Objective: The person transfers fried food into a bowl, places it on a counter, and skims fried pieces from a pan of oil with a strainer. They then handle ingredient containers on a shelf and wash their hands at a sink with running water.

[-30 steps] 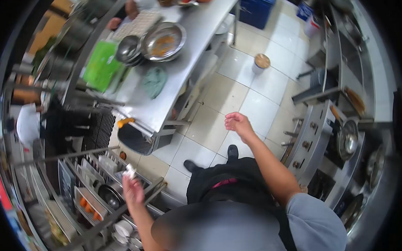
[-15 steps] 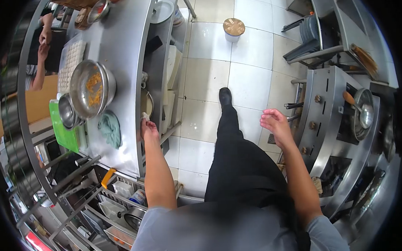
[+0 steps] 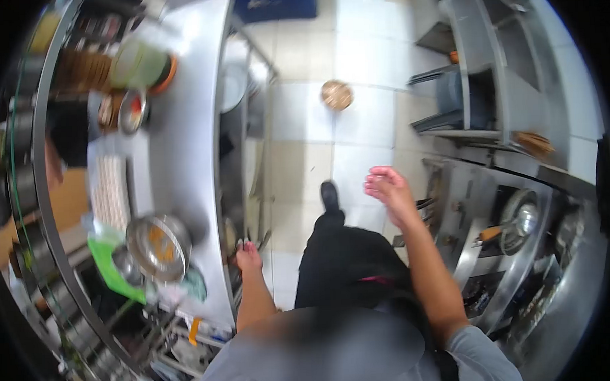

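Note:
My left hand (image 3: 249, 256) hangs low beside the edge of the steel worktable (image 3: 175, 114), its fingers curled together. A small pale bit shows at its fingertips, too blurred to name. My right hand (image 3: 389, 189) is held out over the floor on the other side, fingers loosely bent and apart, with nothing in it. On the worktable, nearest my left hand, stand a large steel bowl (image 3: 137, 240) with orange-yellow scraps inside and a green cloth (image 3: 195, 286). Past the bowl lies a tray of eggs (image 3: 112, 190).
A round tub with a brown top (image 3: 336, 95) stands on the tiled floor ahead. To the right is a steel stove (image 3: 478, 245) with a pan (image 3: 521, 216) and ladle. A blue box (image 3: 275, 5) sits at the far end. Another person's arm (image 3: 53, 162) shows at left.
I have stepped forward along the aisle; the tub is closer and the bowl and stove have slid back. My left hand has dropped away from the shelf edge. The blue box has come into view.

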{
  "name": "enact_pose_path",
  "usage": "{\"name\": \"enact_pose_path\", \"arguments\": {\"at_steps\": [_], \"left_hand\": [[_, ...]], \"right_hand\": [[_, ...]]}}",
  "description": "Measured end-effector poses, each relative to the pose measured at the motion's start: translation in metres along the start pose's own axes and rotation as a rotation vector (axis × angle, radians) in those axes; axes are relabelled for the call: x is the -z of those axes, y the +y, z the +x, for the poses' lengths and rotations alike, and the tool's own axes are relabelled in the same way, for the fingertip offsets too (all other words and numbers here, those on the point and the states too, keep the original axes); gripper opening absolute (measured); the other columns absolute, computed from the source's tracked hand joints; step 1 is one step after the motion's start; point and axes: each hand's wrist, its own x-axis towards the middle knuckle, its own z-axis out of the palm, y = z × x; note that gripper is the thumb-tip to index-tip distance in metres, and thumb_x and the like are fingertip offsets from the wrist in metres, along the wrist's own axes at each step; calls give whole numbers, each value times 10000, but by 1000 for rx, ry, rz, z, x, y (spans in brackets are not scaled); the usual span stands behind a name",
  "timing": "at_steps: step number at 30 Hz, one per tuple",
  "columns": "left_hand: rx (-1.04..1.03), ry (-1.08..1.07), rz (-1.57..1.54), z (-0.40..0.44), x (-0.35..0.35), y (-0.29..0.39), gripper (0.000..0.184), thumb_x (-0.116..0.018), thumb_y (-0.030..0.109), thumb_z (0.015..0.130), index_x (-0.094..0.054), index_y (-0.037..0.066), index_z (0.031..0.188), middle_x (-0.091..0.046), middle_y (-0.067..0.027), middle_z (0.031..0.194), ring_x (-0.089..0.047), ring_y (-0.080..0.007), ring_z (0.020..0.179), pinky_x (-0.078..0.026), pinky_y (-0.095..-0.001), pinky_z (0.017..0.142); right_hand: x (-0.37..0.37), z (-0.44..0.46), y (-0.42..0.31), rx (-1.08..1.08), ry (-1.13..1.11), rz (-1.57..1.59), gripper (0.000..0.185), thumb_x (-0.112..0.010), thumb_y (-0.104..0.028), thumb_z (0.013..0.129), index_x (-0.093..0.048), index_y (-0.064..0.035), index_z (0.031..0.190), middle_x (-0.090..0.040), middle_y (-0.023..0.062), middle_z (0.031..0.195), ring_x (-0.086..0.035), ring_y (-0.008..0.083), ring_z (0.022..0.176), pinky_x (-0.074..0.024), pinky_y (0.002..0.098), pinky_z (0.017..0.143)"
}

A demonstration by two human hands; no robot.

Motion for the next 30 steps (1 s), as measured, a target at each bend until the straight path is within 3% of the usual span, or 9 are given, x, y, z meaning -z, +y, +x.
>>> {"name": "enact_pose_path", "arguments": {"at_steps": [4, 6, 9, 15, 23, 28, 30], "left_hand": [[103, -229, 28, -54, -154, -40, 168, -539, 147, 961, -592, 12, 1046, -635, -87, 883, -614, -165, 765, -566, -253, 692], [207, -458, 54, -79, -249, -63, 170, -557, 139, 950, -628, 7, 1028, -678, -96, 916, -643, -169, 775, -569, -254, 693], [263, -765, 95, -131, -405, -89, 177, -559, 134, 943, -644, -3, 1017, -697, -109, 929, -665, -177, 774, -582, -260, 702], [387, -1145, 61, -261, -666, -151, 181, -545, 132, 949, -645, -3, 1016, -693, -117, 948, -661, -197, 803, -581, -283, 730], [682, -1471, 269, -415, -848, -262, 185, -562, 147, 944, -646, 16, 1046, -682, -124, 926, -654, -196, 778, -569, -277, 719], [721, -1453, 473, -436, -931, -355, 196, -553, 177, 949, -640, 41, 1061, -692, -105, 899, -667, -188, 753, -574, -279, 674], [770, -1506, 577, -434, -964, -397, 206, -540, 182, 952, -631, 39, 1070, -691, -99, 901, -668, -175, 749, -573, -275, 673]], "right_hand": [[3, 16, -107, 156, 36, 195, 231, -600, -80, 912, -551, -23, 1130, -630, 113, 1026, -644, 217, 958, -542, 356, 881], [20, 21, -160, 262, 82, 265, 211, -585, -73, 919, -548, -22, 1120, -624, 108, 1023, -638, 209, 944, -541, 349, 874], [62, 28, -238, 421, 153, 364, 180, -566, -65, 927, -546, -25, 1102, -619, 103, 1023, -634, 208, 934, -541, 349, 866], [171, 79, -365, 611, 296, 551, 163, -548, -48, 922, -549, -37, 1085, -620, 96, 992, -640, 223, 920, -550, 364, 854], [277, 176, -536, 702, 508, 350, 185, -546, -35, 901, -551, -42, 1086, -606, 83, 971, -619, 178, 863, -554, 335, 773], [366, 272, -643, 718, 655, 74, 246, -577, -77, 881, -559, -65, 1126, -604, 54, 990, -607, 158, 868, -545, 313, 753], [411, 317, -681, 655, 838, -185, 336, -597, -110, 863, -562, -58, 1193, -626, 86, 1084, -624, 210, 951, -536, 356, 795]]}}
